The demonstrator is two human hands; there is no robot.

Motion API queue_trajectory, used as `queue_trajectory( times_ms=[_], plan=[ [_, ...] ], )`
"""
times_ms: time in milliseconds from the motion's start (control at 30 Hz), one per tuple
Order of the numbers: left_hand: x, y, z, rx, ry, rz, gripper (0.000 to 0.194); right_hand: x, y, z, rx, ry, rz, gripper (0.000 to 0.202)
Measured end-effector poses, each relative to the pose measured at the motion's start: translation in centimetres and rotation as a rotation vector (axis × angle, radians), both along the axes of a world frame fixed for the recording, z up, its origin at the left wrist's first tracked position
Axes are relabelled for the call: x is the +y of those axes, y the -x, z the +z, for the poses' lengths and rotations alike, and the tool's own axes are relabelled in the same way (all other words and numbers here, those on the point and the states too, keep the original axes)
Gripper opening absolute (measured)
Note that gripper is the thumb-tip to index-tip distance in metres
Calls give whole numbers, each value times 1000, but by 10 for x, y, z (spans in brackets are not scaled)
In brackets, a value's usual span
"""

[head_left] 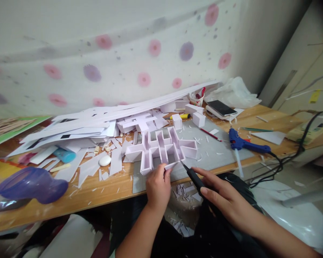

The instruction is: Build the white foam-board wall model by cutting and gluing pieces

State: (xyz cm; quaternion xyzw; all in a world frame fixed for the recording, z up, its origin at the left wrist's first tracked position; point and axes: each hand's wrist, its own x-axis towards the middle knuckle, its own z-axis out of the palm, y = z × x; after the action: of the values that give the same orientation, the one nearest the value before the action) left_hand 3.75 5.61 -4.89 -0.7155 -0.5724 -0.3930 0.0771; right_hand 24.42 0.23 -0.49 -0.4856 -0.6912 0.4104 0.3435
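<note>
A white foam-board model (pixel 148 157) made of several upright walls stands open-topped at the front of the grey cutting mat (pixel 212 157). My left hand (pixel 158 184) pinches its near wall between thumb and fingers, at the mat's front edge. In my right hand (pixel 223 195) is a slim black craft knife (pixel 195 178), its handle held between thumb and fingers. The dark pointed tip reaches the model's near right corner; whether it touches the board I cannot tell. Smaller folded white pieces (pixel 198 118) stand behind the model.
A blue glue gun (pixel 240 142) with its cord lies on the right. Near it are a red pencil (pixel 210 134) and a phone (pixel 221 107). A yellow cutter (pixel 181 116), stacked white sheets (pixel 78 125), scattered offcuts and a purple translucent container (pixel 33 184) also occupy the table.
</note>
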Motion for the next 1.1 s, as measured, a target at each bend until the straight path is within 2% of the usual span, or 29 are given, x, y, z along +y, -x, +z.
queue_trajectory(
  times_ms=[367, 567, 700, 800, 900, 1100],
  plan=[
    [-1, 1, 0, -40, 32, -10, 14, 1, 5, -3, 20, -55, -38, 48],
    [-5, 3, -3, -97, 32, -47, 17, -5, 5, -1, 25, -75, 18, 51],
    [-14, 8, -4, -211, 92, -74, 15, -13, 5, 3, 27, -126, 44, 50],
    [-22, 11, -6, -221, 96, -72, 13, -16, 7, 4, 19, -158, 74, 50],
    [-26, 12, -7, -199, 93, -59, 12, -18, 10, 2, 36, -109, 105, 53],
    [-25, 11, -6, -180, 133, -72, 8, -21, 19, 0, 123, 109, 123, 54]
  ],
)
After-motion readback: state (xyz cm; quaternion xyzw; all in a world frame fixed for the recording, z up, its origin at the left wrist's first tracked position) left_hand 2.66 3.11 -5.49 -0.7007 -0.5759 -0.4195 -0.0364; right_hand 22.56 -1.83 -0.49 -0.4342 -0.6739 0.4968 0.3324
